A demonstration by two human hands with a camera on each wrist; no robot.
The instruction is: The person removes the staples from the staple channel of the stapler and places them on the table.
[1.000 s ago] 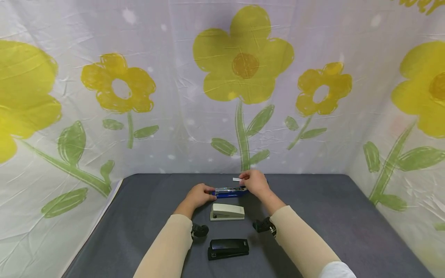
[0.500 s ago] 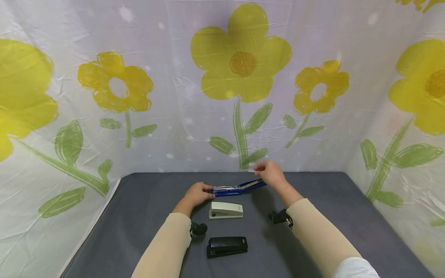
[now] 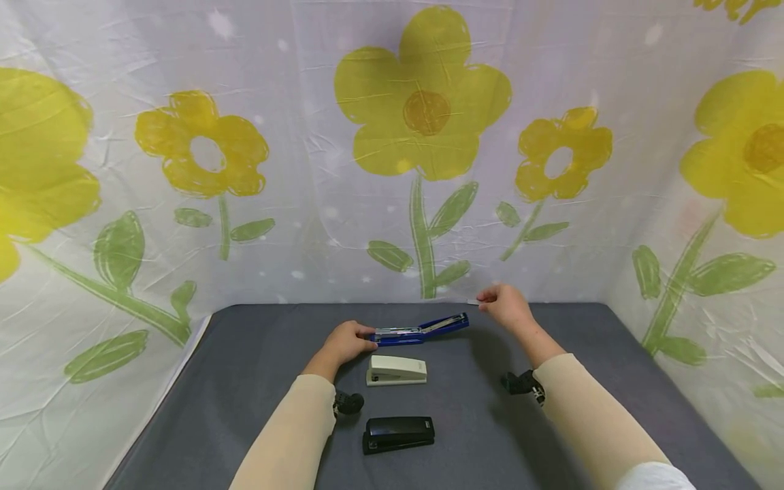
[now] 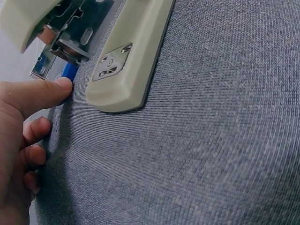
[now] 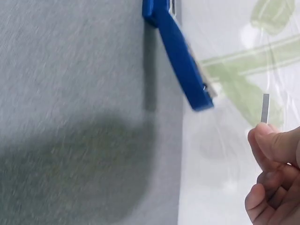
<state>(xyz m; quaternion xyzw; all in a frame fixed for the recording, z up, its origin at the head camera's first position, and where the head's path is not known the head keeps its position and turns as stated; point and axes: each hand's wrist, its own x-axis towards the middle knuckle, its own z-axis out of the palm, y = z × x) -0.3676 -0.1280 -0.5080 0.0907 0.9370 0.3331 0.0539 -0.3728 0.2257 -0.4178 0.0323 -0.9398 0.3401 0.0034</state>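
Observation:
A blue stapler (image 3: 398, 339) lies near the table's far edge, its top swung open to the right and raised off the table. At its left end, my left hand (image 3: 344, 344) holds it between thumb and fingers; in the left wrist view only a bit of blue shows by the thumb (image 4: 49, 93). My right hand (image 3: 508, 307) is in the air to the right of the raised part, apart from it. Between thumb and forefinger it pinches a short grey strip of staples (image 5: 265, 108), clearest in the right wrist view.
A cream stapler (image 3: 398, 370) stands just in front of the blue one, close to the left hand. Nearer the body lies a black stapler (image 3: 398, 435). The grey table (image 3: 245, 408) ends at a flower-printed cloth (image 3: 318, 204) behind.
The right hand has moved right, away from the blue stapler, carrying the staple strip. The stapler's raised part, earlier hidden behind that hand, is in full view. The left hand has stayed in place.

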